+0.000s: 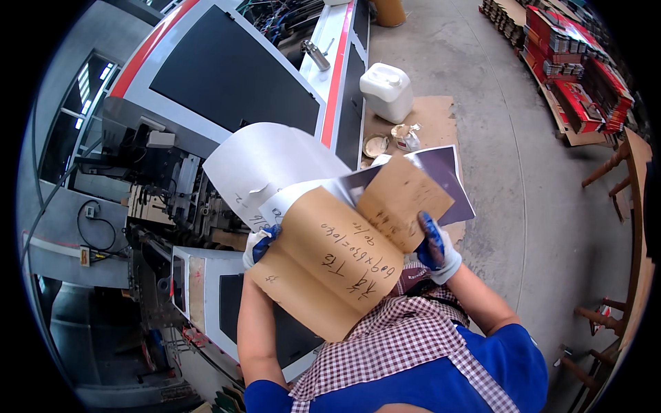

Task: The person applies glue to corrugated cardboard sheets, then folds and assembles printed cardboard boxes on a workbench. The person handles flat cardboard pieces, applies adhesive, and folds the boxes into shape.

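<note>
Both my hands wear white gloves with blue coating. My left hand (261, 244) is closed on the left edge of a large brown paper sheet (323, 268), creased across its middle and marked with dark handwriting. White sheets (268, 162), one curling upward, lie behind it and reach toward the machine. My right hand (438, 248) grips the edge of a smaller piece of brown paper (406, 199), also written on, which overlaps the large sheet's right side. A dark purple printed sheet (441, 175) with a white border shows behind that piece. The fingertips behind the papers are hidden.
A large grey machine (234, 76) with dark panels and red stripes fills the left side. Ahead stand a white jerrycan (387, 93) and a small open container (406, 136) on cardboard. Red stacked goods (564, 69) sit on a pallet far right, beyond a wooden frame (630, 227).
</note>
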`<state>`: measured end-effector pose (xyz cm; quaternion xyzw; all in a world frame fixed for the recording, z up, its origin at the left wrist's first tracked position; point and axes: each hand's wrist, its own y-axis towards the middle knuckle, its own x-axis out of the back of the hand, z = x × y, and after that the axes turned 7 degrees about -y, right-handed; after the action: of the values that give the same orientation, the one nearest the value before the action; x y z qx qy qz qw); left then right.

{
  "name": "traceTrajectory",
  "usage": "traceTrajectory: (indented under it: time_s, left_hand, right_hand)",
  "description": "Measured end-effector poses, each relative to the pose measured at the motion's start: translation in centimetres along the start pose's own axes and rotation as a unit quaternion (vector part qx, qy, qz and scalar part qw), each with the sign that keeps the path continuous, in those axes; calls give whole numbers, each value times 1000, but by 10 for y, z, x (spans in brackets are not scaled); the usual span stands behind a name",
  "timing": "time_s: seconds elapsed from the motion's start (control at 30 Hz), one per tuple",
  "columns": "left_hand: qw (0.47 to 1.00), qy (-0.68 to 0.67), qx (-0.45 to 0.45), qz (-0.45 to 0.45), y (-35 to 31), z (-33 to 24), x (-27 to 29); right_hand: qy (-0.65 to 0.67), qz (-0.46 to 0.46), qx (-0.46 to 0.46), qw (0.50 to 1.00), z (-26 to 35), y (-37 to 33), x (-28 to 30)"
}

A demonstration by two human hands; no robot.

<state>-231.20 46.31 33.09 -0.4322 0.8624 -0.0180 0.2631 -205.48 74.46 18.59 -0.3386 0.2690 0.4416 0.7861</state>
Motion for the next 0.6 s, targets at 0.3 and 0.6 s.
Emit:
traceTrajectory:
  time_s: [0.3,0.6]
  left_hand:
    - [996,85,-12,-35,-9,-20,65]
    - [993,88,2,-83,0,-29,69]
  right_hand:
    - [95,-80,55,991,14,4,88]
    - [140,-87,-5,986,-17,-11,142]
